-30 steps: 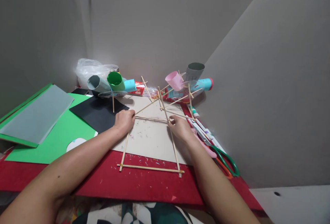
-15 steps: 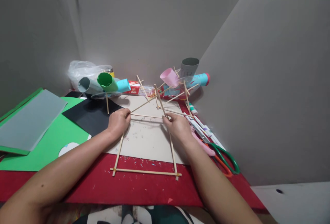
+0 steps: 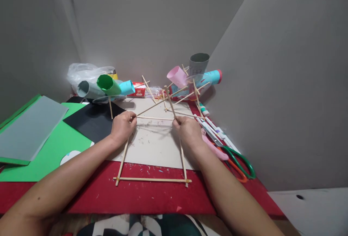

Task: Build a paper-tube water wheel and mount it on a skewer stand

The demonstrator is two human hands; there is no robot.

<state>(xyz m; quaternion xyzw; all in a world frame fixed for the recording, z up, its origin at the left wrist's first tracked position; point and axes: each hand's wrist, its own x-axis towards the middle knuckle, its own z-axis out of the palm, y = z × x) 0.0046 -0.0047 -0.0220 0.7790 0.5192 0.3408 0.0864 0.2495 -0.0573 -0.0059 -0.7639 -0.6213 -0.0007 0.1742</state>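
Observation:
A square frame of thin wooden sticks has its near side over the red tabletop, with bands at the two near corners. My left hand pinches its far left corner, where a slanting stick also meets. At the far right corner my right hand is closed round the joint and a stick that leans up and to the left. The two slanting sticks cross near the upper middle. My fingers hide both far corners.
Paper tubes on a clear disc stand at the back left, others at the back right. Green scissors, pens and a glue stick lie right. Black and green sheets are left; a grey board lies beneath.
The view has shifted slightly. My right fingers have closed more tightly round the far right corner, and the slanting stick from the left corner reaches further right past the other one.

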